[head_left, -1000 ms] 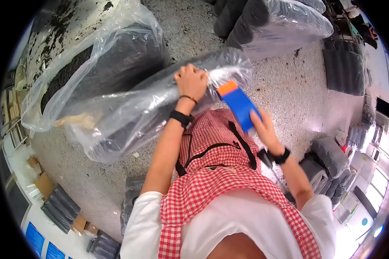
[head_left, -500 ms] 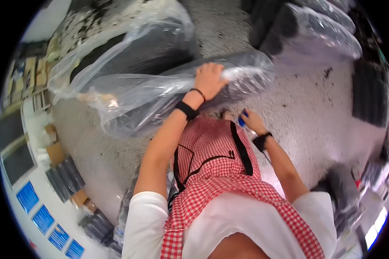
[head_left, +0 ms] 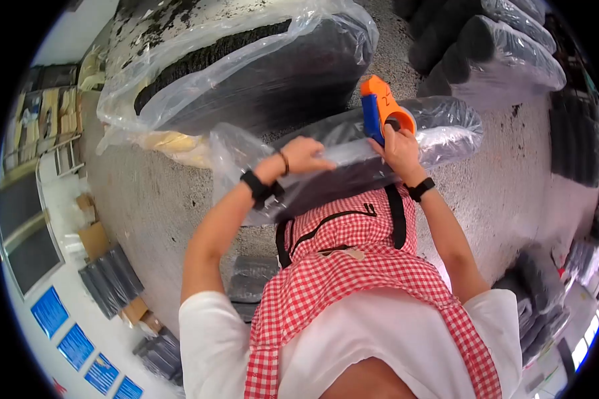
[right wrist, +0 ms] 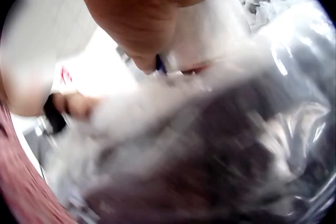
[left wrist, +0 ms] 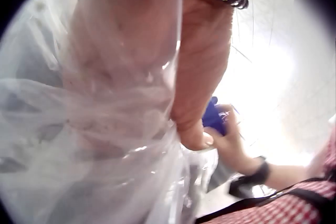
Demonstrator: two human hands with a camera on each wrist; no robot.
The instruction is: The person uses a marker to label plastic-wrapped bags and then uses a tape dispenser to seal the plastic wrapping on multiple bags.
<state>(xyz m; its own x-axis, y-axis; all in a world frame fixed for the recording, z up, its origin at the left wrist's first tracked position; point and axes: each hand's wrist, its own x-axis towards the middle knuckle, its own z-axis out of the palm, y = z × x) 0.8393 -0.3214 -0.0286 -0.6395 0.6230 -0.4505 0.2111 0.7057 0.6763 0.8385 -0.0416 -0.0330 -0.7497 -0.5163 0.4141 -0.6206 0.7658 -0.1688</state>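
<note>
Plastic film, clear and crumpled (head_left: 229, 151), remains unsecured leftward; my right hand (head_left: 402, 157) grips an orange-and-blue pistol-shaped dispenser (head_left: 383, 101); left hand (head_left: 298, 157) touches film, hold unclear.

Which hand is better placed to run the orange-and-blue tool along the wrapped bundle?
Probably the right hand: it grips the tool over the bundle. The left hand holds no tool and lies at the bundle's plastic.

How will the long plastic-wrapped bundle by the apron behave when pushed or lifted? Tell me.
The bundle will probably feel slippery, since its plastic wrap looks smooth and glossy. The loose, crumpled plastic at one end would likely flop. Its rounded sides suggest it could roll if pushed.
</note>
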